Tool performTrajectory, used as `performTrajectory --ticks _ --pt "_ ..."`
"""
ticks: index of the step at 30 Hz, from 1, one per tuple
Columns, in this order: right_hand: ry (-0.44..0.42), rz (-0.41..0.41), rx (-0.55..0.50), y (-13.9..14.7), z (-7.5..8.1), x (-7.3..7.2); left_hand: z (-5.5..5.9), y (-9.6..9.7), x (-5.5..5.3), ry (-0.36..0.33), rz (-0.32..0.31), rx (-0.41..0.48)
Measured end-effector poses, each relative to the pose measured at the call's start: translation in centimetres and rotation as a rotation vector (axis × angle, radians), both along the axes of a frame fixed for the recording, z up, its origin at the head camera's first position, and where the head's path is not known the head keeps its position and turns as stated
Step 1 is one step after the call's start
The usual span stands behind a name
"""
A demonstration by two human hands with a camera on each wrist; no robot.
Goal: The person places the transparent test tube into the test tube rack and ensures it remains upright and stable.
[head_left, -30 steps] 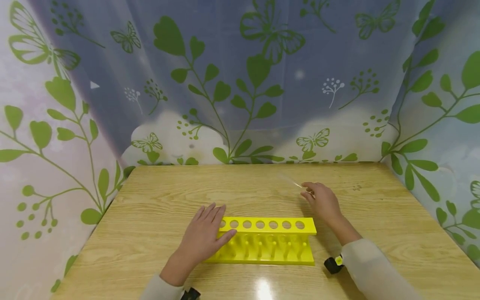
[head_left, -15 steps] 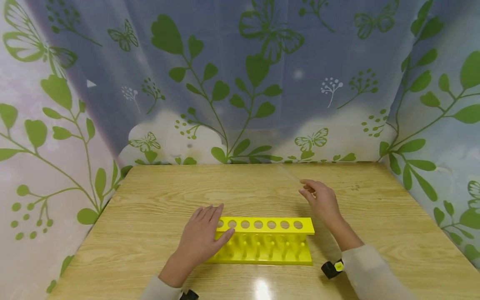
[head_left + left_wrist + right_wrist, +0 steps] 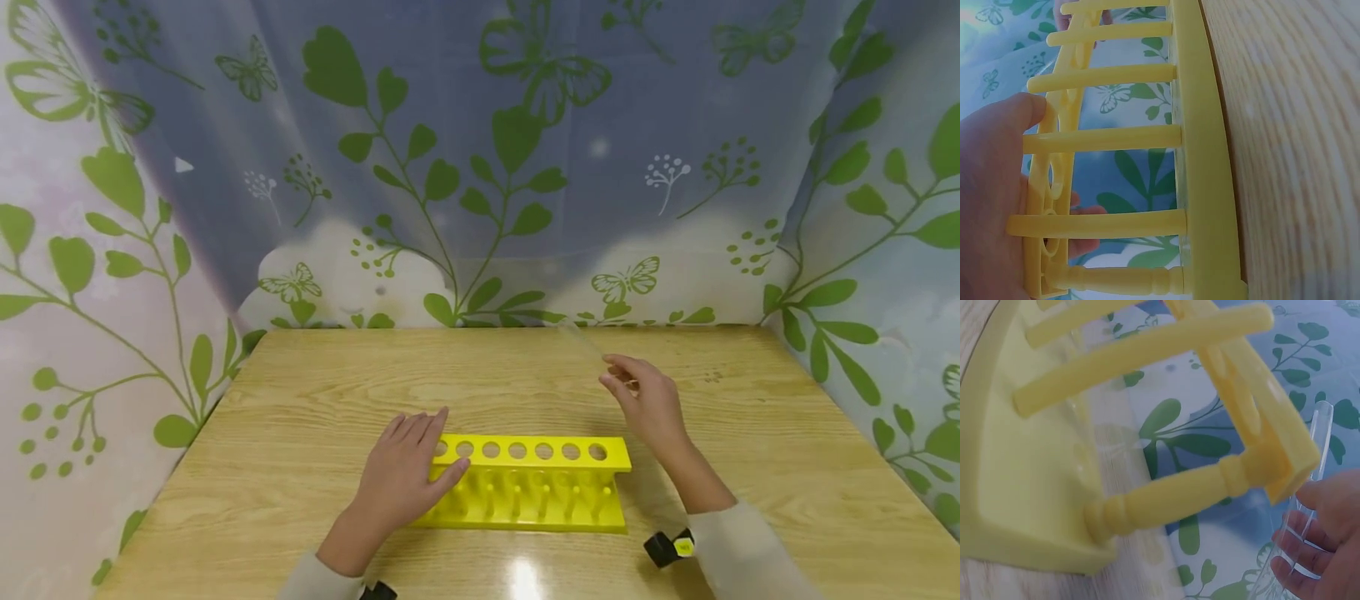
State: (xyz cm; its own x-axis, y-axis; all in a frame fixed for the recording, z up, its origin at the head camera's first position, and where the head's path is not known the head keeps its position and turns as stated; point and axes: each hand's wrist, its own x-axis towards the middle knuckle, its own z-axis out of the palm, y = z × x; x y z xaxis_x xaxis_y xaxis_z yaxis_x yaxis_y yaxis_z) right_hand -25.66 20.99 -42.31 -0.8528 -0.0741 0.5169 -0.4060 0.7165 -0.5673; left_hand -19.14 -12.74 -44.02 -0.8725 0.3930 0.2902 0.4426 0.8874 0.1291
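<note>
A yellow test tube rack (image 3: pixel 536 518) stands on the table, with a row of round holes along its upper plate and pegs below. My left hand (image 3: pixel 401 471) grips its left end. In the left wrist view the thumb lies on the near side of the upper plate, and fingertips (image 3: pixel 1088 228) show behind it. Beyond the rack's right end, my right hand (image 3: pixel 648 404) pinches a clear test tube (image 3: pixel 1321 434) between thumb and fingers, above the table. The tube slants up and away to the left; in the head view it is faint against the wood.
The wood-grain table (image 3: pixel 337 367) reaches back to a patterned curtain (image 3: pixel 465 208), with further printed cloth at both sides. A black wrist camera (image 3: pixel 667 547) sits by the right sleeve. Another camera (image 3: pixel 380 590) is at the left cuff.
My right hand has risen slightly, and the test tube's far end now reaches higher, up to the table's back edge. My left hand stays on the rack.
</note>
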Motion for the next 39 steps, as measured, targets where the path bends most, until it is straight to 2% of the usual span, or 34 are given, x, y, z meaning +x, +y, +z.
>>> performTrajectory --ticks 23,39 --pt "0.235 0.003 -0.006 -0.9 2.0 1.6 -0.2 -0.2 0.0 0.007 -0.003 -0.001" --pt "0.277 0.037 -0.064 -1.1 3.1 2.5 0.0 -0.2 0.1 0.002 -0.002 -0.003"
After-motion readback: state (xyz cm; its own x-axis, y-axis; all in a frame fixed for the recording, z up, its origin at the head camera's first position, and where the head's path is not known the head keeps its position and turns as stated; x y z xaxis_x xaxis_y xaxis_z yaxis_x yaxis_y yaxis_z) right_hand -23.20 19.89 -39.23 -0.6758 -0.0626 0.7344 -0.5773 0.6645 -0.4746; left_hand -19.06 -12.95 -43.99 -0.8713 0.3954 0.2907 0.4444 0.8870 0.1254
